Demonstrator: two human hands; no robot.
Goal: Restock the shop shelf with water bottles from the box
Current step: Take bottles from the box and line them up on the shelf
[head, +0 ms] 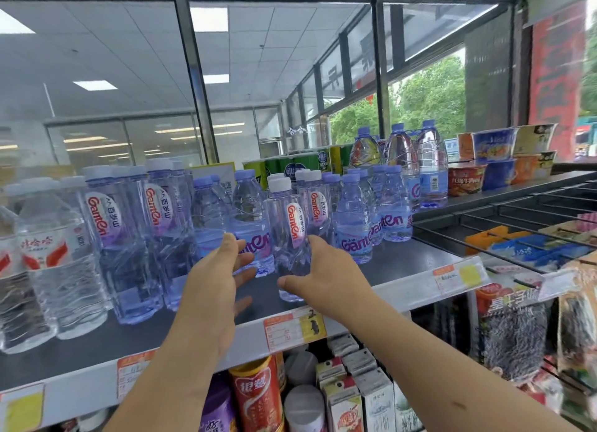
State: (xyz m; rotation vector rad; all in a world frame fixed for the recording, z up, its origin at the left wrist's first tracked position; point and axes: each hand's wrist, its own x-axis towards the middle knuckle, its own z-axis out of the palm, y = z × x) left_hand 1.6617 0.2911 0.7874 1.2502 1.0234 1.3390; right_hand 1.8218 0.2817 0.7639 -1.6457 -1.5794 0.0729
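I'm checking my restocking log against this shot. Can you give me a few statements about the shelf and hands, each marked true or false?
1. The right hand grips a white-capped bottle upright. True.
2. The left hand holds a second bottle. False: its fingers are spread and hold nothing.
3. Large blue-capped bottles stand at the far right of the shelf. True.
4. The noodle cups are stacked left of the water. False: they are on the right.
5. The tier below holds only water. False: a red can and cartons stand there.
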